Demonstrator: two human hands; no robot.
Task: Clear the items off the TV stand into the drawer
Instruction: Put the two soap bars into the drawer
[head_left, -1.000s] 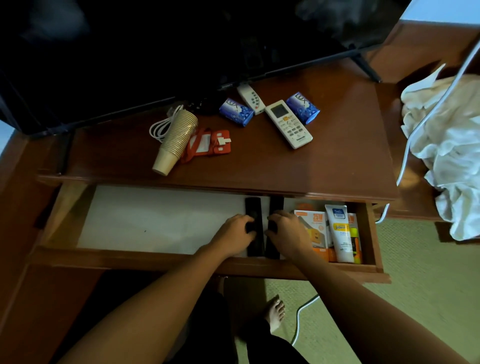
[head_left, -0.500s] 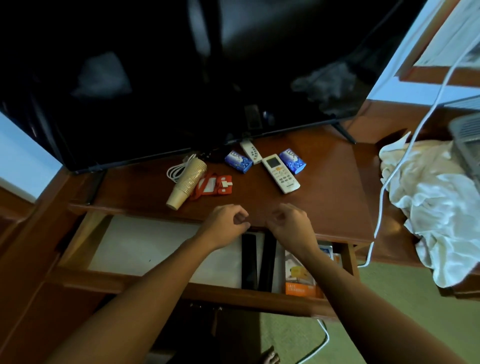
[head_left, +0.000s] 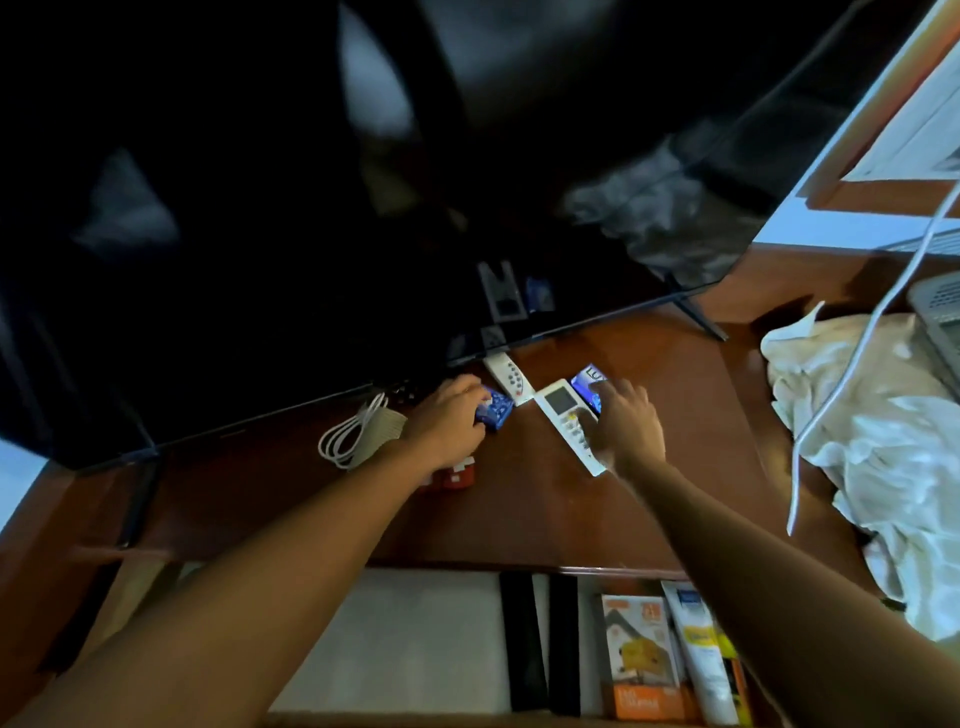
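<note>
On the wooden TV stand (head_left: 649, 499), my left hand (head_left: 451, 418) grips the left blue soap packet (head_left: 497, 411) by its near end. My right hand (head_left: 626, 428) lies over the lower half of the white AC remote (head_left: 560, 408), its fingertips touching the right blue soap packet (head_left: 586, 383). A small white remote (head_left: 511, 376) lies between the two packets under the TV's edge. A stack of paper cups (head_left: 384, 423) and a red card holder (head_left: 460, 477) show beside my left forearm. The open drawer (head_left: 415, 639) below holds two black remotes (head_left: 519, 639).
The large dark TV (head_left: 311, 208) overhangs the back of the stand, its foot (head_left: 701, 322) at right. A coiled white cable (head_left: 340, 444) lies by the cups. An orange box (head_left: 639, 654) and a tube (head_left: 696, 649) fill the drawer's right end. Crumpled white cloth (head_left: 883, 452) lies at right.
Both hands left the black remotes in the drawer and reached up onto the stand. The left now grips one soap packet; the right touches the other. The camera tilted upward.
</note>
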